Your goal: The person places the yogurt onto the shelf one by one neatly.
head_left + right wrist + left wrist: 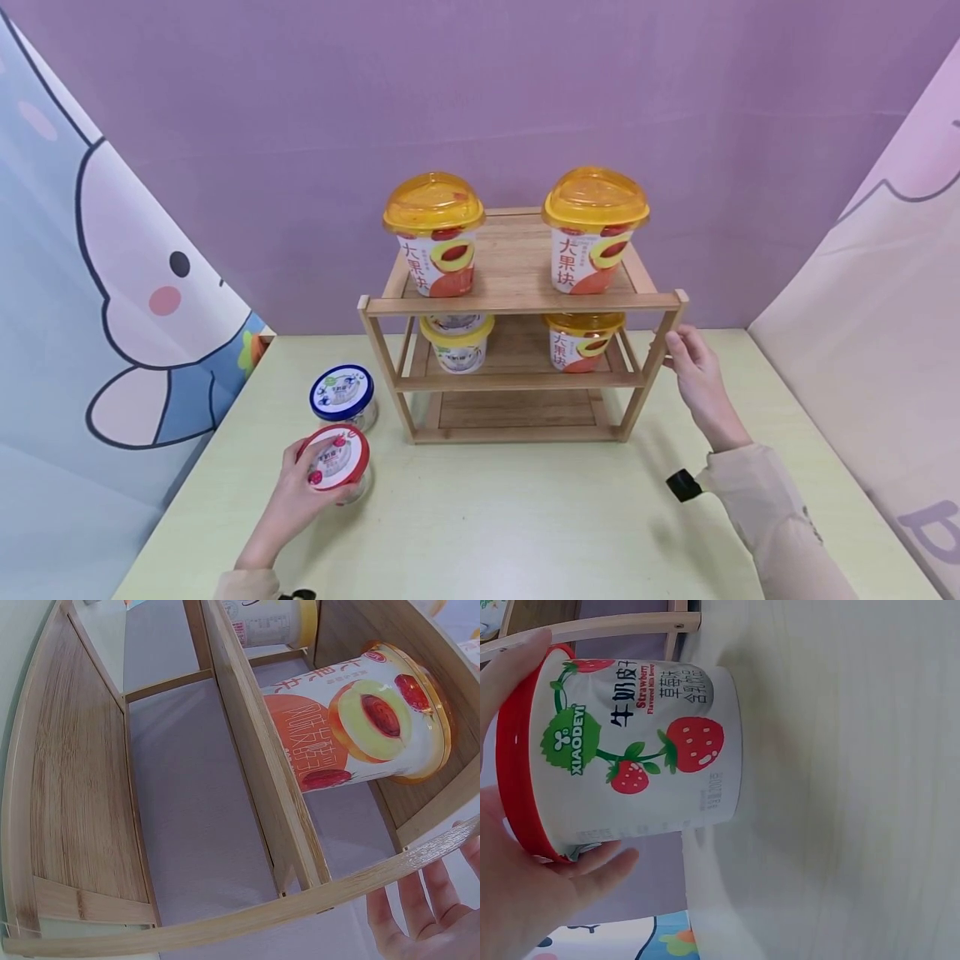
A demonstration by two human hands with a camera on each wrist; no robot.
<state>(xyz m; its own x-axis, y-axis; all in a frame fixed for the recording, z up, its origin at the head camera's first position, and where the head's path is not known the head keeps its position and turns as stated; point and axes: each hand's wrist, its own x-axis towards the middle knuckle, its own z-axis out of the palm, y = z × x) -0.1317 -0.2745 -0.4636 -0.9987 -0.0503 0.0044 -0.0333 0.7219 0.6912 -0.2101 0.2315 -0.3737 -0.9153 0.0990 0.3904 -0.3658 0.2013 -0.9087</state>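
Note:
My left hand point(296, 483) grips a red-lidded tub point(335, 458) by its lid, fingers and thumb around the edge. Strawberries are printed on the tub's white side in the left wrist view, where its base is close to the table. Just behind it stands a blue-lidded tub point(342, 396). My right hand point(699, 383) is at the right side post of a wooden shelf rack point(517, 382). In the right wrist view, its fingers point(414, 900) reach up to the post's outer edge, the tips partly hidden.
On the rack's top stand two orange-domed fruit cups point(442, 242). The middle shelf holds stacked yellow-lidded tubs point(459, 354) at left and another domed cup point(577, 348) at right. A purple backdrop point(480, 92) hangs behind the table point(495, 517), with printed cloth on both sides.

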